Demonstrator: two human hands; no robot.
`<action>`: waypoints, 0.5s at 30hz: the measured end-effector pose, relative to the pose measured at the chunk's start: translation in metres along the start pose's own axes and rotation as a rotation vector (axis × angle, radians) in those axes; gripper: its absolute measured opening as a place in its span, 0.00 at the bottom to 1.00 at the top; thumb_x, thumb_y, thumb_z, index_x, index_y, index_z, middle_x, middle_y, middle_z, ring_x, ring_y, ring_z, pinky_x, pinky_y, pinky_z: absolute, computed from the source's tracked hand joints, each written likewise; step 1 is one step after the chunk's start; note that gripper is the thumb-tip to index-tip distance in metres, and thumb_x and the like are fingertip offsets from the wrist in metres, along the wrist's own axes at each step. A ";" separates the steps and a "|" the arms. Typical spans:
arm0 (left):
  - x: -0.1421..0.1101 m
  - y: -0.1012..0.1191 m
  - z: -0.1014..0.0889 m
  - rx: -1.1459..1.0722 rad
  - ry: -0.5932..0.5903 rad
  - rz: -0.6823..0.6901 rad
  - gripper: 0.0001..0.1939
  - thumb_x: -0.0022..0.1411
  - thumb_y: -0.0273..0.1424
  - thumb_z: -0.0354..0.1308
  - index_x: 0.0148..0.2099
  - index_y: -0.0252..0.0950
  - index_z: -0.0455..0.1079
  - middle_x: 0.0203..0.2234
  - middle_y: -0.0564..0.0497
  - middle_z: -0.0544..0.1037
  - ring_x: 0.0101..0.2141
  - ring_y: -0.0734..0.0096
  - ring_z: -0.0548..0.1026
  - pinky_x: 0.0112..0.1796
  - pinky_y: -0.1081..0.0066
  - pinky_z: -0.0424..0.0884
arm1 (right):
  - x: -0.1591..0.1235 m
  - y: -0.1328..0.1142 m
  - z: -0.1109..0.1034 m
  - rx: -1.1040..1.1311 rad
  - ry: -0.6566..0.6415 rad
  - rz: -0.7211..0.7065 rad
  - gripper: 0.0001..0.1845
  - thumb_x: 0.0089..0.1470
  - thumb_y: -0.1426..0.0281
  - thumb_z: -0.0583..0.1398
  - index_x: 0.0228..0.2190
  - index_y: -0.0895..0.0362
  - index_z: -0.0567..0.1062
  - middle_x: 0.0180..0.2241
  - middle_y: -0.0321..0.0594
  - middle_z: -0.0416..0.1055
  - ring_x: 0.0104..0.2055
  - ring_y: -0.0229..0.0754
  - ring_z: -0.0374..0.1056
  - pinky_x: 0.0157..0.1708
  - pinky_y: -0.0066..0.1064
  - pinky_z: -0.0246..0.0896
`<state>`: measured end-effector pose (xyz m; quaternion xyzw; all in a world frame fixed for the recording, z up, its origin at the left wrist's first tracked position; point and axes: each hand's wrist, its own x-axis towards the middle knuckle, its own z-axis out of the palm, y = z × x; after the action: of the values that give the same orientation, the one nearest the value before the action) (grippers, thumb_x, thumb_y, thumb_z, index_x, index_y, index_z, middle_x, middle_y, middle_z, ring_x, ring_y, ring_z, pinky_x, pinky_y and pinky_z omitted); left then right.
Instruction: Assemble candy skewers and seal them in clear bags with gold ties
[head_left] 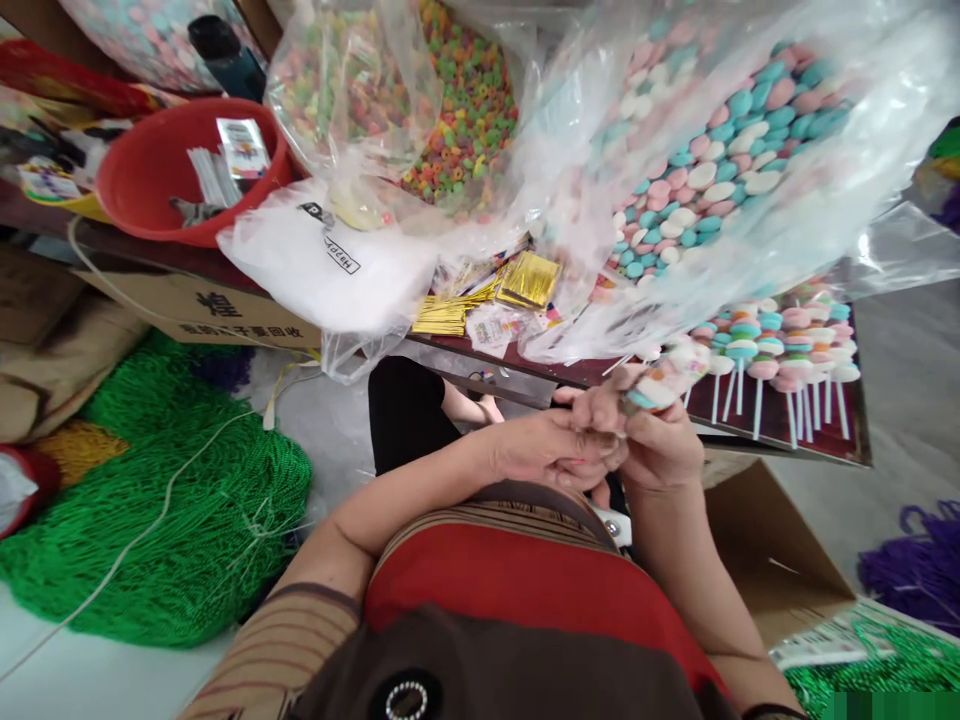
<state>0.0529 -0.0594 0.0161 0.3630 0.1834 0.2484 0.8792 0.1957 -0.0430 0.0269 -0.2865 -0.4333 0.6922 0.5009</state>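
In front of my waist my two hands meet around a marshmallow lollipop with pale blue, white and orange pieces. My right hand grips it, the marshmallows poking out above the fingers. My left hand is closed against the right one, its fingertips pinched below the marshmallows; what they hold is hidden and slightly blurred. Just beyond my right hand, rows of marshmallow lollipops lie at the table's right end, white sticks towards me. Gold twist ties lie on the table beside a gold-coloured packet.
A large clear bag of marshmallows and a bag of ring-shaped candies fill the tabletop. Left are a white plastic bag and a red basin. Green strings pile on the left; a cardboard box stands right.
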 end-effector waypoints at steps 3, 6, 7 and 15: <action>0.001 0.005 -0.013 0.561 0.354 0.080 0.19 0.70 0.46 0.53 0.34 0.37 0.67 0.22 0.54 0.69 0.26 0.69 0.71 0.39 0.63 0.73 | 0.008 0.013 0.013 -0.027 0.264 -0.081 0.14 0.45 0.61 0.75 0.31 0.50 0.78 0.27 0.32 0.79 0.33 0.44 0.78 0.54 0.50 0.74; -0.002 0.011 -0.027 1.085 0.648 0.209 0.12 0.71 0.36 0.52 0.43 0.34 0.72 0.35 0.44 0.79 0.40 0.59 0.78 0.47 0.60 0.71 | 0.012 0.021 0.016 -0.155 0.423 -0.185 0.11 0.48 0.62 0.73 0.28 0.52 0.79 0.32 0.36 0.81 0.39 0.46 0.79 0.53 0.46 0.74; -0.004 0.013 -0.030 1.122 0.656 0.239 0.13 0.72 0.37 0.52 0.45 0.33 0.73 0.36 0.43 0.80 0.41 0.59 0.78 0.47 0.61 0.71 | 0.011 0.019 0.014 -0.200 0.409 -0.192 0.10 0.49 0.62 0.73 0.29 0.52 0.79 0.33 0.37 0.82 0.40 0.46 0.79 0.52 0.45 0.75; -0.019 0.019 -0.032 0.335 0.173 0.149 0.26 0.64 0.57 0.55 0.37 0.37 0.71 0.19 0.57 0.67 0.18 0.77 0.61 0.28 0.71 0.66 | 0.012 -0.006 0.001 -0.279 0.154 -0.009 0.17 0.42 0.59 0.76 0.31 0.52 0.81 0.35 0.40 0.81 0.30 0.46 0.77 0.28 0.40 0.77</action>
<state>0.0153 -0.0413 0.0108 0.4942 0.2697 0.3087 0.7666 0.1933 -0.0309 0.0328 -0.4037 -0.4868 0.5990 0.4912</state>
